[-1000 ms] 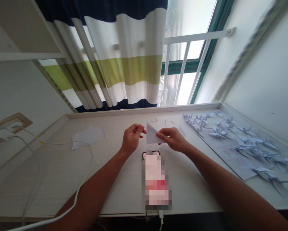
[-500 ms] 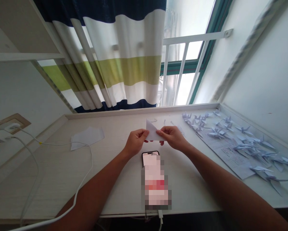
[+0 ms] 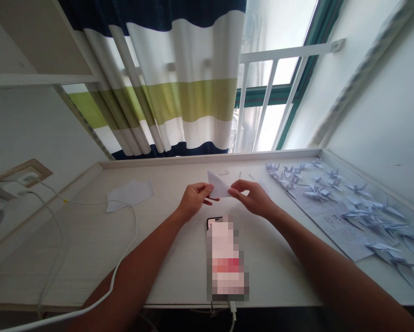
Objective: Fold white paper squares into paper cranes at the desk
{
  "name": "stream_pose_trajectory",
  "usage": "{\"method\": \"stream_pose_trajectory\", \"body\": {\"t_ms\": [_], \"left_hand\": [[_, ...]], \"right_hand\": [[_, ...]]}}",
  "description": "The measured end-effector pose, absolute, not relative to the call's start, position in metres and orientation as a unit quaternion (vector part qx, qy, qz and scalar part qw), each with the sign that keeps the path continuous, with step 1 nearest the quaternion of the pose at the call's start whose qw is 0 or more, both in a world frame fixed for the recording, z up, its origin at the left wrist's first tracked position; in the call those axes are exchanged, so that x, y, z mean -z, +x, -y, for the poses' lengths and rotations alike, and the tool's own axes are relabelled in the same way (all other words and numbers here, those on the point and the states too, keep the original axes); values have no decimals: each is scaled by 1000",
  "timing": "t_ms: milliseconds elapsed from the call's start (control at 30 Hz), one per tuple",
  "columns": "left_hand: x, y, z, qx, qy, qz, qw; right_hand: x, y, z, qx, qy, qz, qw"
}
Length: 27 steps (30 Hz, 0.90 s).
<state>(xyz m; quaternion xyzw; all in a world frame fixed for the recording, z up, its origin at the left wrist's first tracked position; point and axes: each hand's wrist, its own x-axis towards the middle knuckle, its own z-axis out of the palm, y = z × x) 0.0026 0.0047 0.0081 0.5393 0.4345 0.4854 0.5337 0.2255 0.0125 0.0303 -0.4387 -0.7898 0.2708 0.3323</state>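
Observation:
A small folded piece of white paper point(image 3: 218, 184) is held up over the table between my two hands. My left hand point(image 3: 195, 199) pinches its left side between thumb and fingers. At its right corner, the thumb and index finger of my right hand point(image 3: 250, 196) are closed on the paper. The sheet looks roughly triangular, with its point upward. Below the hands lies a phone point(image 3: 227, 258), its screen blurred out and a white cable plugged into its lower end.
Several folded paper cranes point(image 3: 359, 203) cover the right side, some on a printed sheet point(image 3: 328, 216). Loose white paper point(image 3: 129, 194) lies at the left. A white cable point(image 3: 135, 230) runs from a wall socket point(image 3: 23, 180) across my left forearm. Small paper scraps lie behind my hands.
The view has shifted slightly. My right-hand fingers have moved to the paper's right corner, and the paper has tilted a little. My left hand keeps its pinch.

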Motion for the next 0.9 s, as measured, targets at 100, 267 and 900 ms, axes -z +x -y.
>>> {"method": "stream_pose_trajectory", "body": {"t_ms": [100,267,900], "left_hand": [[-6,2,-6,-491,537,-442,524],[-6,1,-3,-484,551,-424,531],[-4,-1,-6,-450,600,-411,518]], "right_hand": [[-28,223,-11,-171,-394,841,330],[-28,221,-8,-155,-360,866,311],[-19,218,-17,-517,-374,629,444]]}}
